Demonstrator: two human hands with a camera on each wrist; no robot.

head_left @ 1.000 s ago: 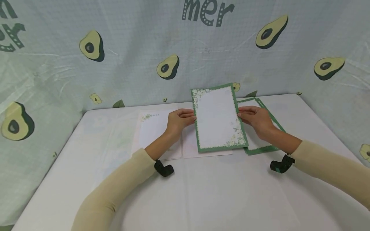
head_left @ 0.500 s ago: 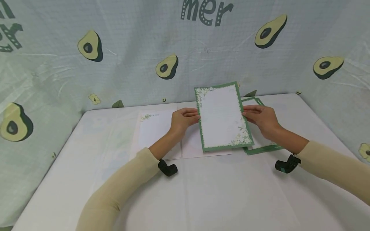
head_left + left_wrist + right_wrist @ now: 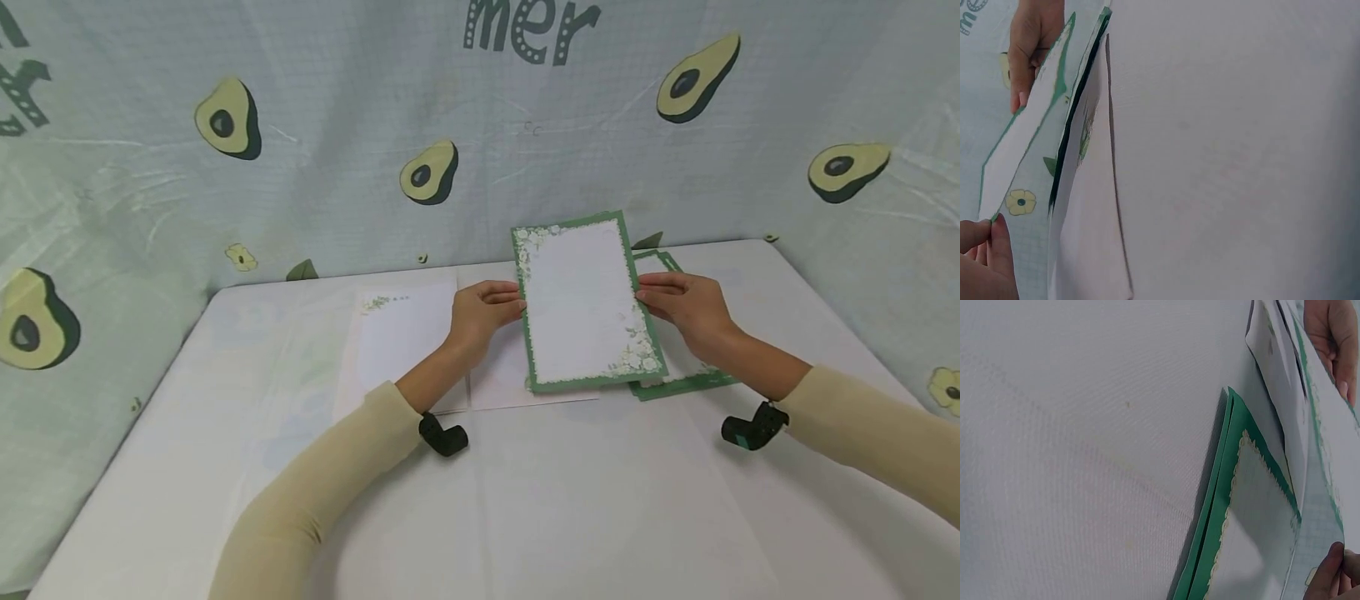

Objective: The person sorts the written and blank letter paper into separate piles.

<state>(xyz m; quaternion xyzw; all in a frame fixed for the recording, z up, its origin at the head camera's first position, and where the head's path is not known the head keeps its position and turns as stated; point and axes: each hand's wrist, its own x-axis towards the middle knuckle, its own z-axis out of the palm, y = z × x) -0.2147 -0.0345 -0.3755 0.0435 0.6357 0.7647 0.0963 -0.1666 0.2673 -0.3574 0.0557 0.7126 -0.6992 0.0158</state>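
Observation:
Both hands hold up a sheet of floral paper (image 3: 581,308) with a green border and white flowers at two corners. My left hand (image 3: 483,317) pinches its left edge, and my right hand (image 3: 690,312) pinches the right edge. In the left wrist view the lifted sheet (image 3: 1022,137) hangs tilted between the two hands. Beneath my right hand lie green-bordered sheets (image 3: 690,385), partly covered by the arm. Paler sheets (image 3: 397,333) with a small flower print lie to the left, under my left forearm. More pale paper (image 3: 498,383) is partly hidden by the held sheet.
A white cloth covers the table (image 3: 570,500). Behind it hangs a pale curtain (image 3: 337,100) printed with avocados. A black wrist camera (image 3: 444,435) sits at the left wrist and another camera (image 3: 753,427) at the right.
Both hands have shifted the held floral paper to the right and slightly up, further over the green-bordered sheets. The sheets on the table have stayed in place.

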